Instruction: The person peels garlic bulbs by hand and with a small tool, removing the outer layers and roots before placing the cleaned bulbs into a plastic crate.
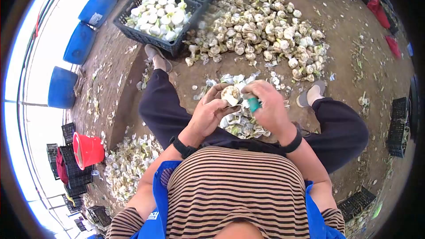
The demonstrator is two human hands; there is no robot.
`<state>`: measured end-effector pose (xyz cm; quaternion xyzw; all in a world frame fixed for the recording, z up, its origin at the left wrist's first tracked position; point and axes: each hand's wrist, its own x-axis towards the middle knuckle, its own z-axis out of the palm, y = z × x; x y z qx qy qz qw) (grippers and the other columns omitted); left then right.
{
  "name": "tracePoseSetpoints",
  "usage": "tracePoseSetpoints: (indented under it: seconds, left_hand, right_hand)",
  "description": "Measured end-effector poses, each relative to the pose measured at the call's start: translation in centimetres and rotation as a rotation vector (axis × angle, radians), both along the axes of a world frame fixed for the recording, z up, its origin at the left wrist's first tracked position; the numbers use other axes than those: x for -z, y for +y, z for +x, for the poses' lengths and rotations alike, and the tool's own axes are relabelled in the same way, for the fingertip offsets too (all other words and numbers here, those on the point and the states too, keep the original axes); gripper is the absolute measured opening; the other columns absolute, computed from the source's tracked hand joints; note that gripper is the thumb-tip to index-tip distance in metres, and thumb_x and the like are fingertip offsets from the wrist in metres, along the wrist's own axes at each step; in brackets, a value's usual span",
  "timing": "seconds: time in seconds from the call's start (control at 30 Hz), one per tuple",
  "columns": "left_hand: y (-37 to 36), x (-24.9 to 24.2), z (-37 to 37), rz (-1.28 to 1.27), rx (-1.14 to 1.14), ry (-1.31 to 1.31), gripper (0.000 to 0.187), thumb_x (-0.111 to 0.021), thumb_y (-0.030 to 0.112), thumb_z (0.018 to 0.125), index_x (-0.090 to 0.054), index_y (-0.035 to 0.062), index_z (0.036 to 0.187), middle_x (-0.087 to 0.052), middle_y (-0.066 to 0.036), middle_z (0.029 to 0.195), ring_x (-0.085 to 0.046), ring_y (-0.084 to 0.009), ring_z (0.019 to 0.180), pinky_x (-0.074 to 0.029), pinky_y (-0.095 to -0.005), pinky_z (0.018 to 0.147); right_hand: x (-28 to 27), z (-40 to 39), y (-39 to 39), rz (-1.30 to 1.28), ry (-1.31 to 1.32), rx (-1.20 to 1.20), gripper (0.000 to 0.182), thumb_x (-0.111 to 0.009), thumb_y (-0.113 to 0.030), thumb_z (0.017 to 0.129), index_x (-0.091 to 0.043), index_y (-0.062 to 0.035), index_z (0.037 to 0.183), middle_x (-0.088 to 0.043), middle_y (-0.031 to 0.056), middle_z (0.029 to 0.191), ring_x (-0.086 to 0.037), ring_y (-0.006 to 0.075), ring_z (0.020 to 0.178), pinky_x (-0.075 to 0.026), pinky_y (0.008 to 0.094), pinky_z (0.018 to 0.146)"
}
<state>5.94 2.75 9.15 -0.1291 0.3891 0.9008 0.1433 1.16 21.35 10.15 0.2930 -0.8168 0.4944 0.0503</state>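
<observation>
My left hand is closed round a garlic bulb, whose brownish root side faces up and whose lower part is peeled white. Close by on the right, my right hand grips a small tool with a green handle. Its working end is too small and too covered by fingers to make out. The fingertips of my right hand are right beside the bulb. Below both hands, between my legs, lies a heap of loose garlic skins.
Ahead lies a big pile of unpeeled garlic bulbs. Black crates with peeled white bulbs stand at the front left. Blue barrels line the left wall. A red bucket stands near another heap of skins.
</observation>
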Motion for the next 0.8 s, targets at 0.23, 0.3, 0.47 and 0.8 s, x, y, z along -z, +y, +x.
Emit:
tracePoseSetpoints:
  seconds: [0.23, 0.3, 0.47, 0.8]
  left_hand:
    - [0.4, 0.1, -0.2, -0.133, 0.051, -0.092, 0.040, -0.041, -0.002, 0.085, -0.039, -0.0024, 0.125, -0.053, -0.012, 0.112, -0.057, -0.0202, 0.102, -0.050, -0.0364, 0.089]
    - [0.4, 0.2, -0.3, -0.009, 0.056, -0.124, 0.040, -0.044, -0.001, 0.084, -0.040, -0.0025, 0.124, -0.055, -0.012, 0.109, -0.058, -0.0200, 0.097, -0.051, -0.0352, 0.086]
    - [0.4, 0.7, -0.5, 0.082, 0.033, -0.119, 0.038, -0.043, 0.001, 0.085, -0.041, -0.0038, 0.123, -0.055, -0.013, 0.111, -0.059, -0.0220, 0.099, -0.050, -0.0373, 0.087]
    - [-0.8, 0.7, -0.2, 0.096, 0.082, -0.001, 0.052, -0.051, 0.002, 0.079, -0.038, -0.0035, 0.130, -0.054, -0.014, 0.119, -0.058, -0.0229, 0.105, -0.049, -0.0369, 0.090]
  right_hand:
    - [0.6, 0.5, -1.1, -0.016, 0.130, -0.058, 0.027, -0.062, 0.003, 0.066, -0.064, -0.0065, 0.090, -0.062, 0.0087, 0.094, -0.059, 0.0280, 0.088, -0.048, 0.0357, 0.076]
    - [0.9, 0.5, -1.3, -0.045, 0.108, -0.027, 0.024, -0.061, 0.003, 0.066, -0.063, -0.0058, 0.089, -0.062, 0.0088, 0.094, -0.058, 0.0288, 0.089, -0.048, 0.0365, 0.075]
    - [1.0, 0.3, -1.8, -0.127, 0.007, 0.053, 0.021, -0.062, 0.003, 0.065, -0.060, -0.0046, 0.085, -0.062, 0.0103, 0.091, -0.058, 0.0310, 0.086, -0.049, 0.0370, 0.073]
    - [5.0, -3.9, 0.1, -0.323, -0.489, 0.474, 0.011, -0.053, 0.004, 0.080, -0.059, 0.0005, 0.089, -0.064, 0.0085, 0.086, -0.060, 0.0158, 0.073, -0.047, 0.0294, 0.065]
